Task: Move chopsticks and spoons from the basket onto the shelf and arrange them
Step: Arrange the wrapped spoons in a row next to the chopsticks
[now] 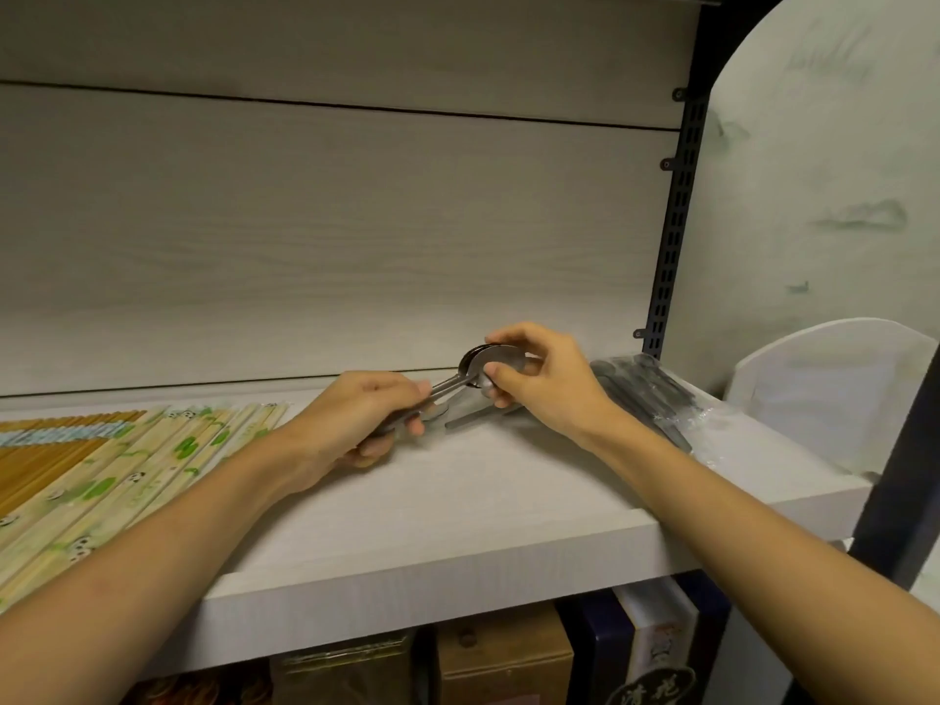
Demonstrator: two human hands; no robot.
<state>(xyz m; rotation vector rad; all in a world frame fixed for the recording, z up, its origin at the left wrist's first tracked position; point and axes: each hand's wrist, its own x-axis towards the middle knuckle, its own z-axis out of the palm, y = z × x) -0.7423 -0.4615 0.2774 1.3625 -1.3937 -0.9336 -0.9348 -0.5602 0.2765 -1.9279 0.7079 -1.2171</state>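
A small stack of metal spoons (480, 362) hovers just above the white shelf board (458, 506), near its back wall. My left hand (363, 414) grips the handles, and my right hand (539, 379) pinches the nested bowls between thumb and fingers. Another spoon handle (470, 417) lies on the shelf under my right hand. Packs of wrapped chopsticks (101, 465), some with green panda print and some plain brown, lie in rows on the shelf's left part. The basket is out of view.
A clear plastic pack of dark cutlery (646, 394) lies at the shelf's right end, beside the black slotted upright (674, 236). A white chair back (834, 394) stands beyond it. Boxes (503, 658) fill the level below.
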